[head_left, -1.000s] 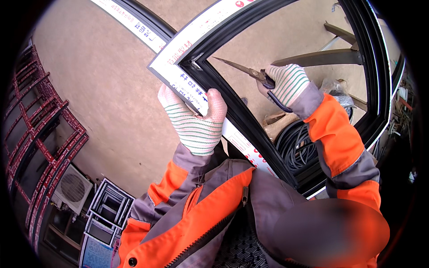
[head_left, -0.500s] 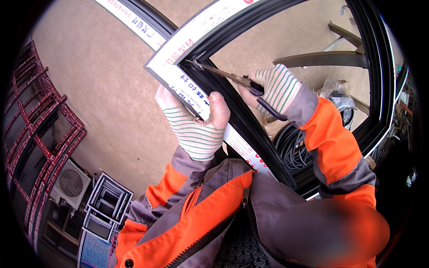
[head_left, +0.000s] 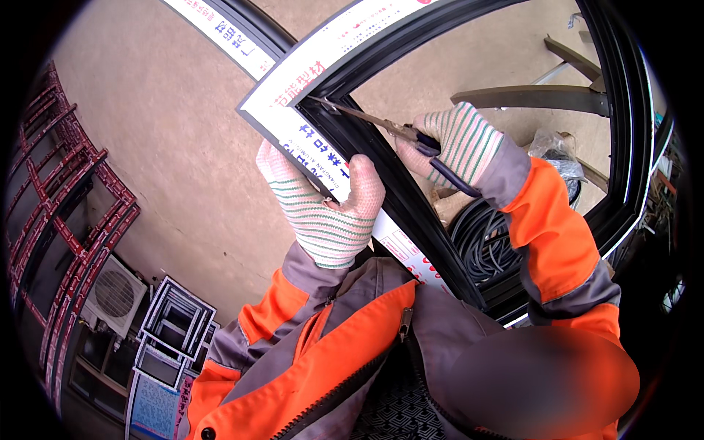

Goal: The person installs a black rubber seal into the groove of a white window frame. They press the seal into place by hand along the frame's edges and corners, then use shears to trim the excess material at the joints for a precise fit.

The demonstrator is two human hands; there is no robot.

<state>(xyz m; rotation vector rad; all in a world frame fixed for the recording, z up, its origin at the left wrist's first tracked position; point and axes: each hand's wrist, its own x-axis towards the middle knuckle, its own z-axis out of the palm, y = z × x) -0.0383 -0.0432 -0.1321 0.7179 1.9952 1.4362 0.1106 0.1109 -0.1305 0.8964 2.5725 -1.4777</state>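
Floor and what rests on it

We see a concrete floor bearing a coil of black hose and stacked metal frames.

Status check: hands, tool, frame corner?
Left hand grips white-taped black window frame. Right hand holds dark-handled scissors, tips at inner corner. Nothing in the way.

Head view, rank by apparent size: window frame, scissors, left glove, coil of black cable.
1. Window frame, spans most of the picture.
2. Coil of black cable, partly hidden behind the frame, so its extent is unsure.
3. Left glove, close to the cable coil; its nearness to the camera inflates it.
4. Scissors in the right hand, smallest.
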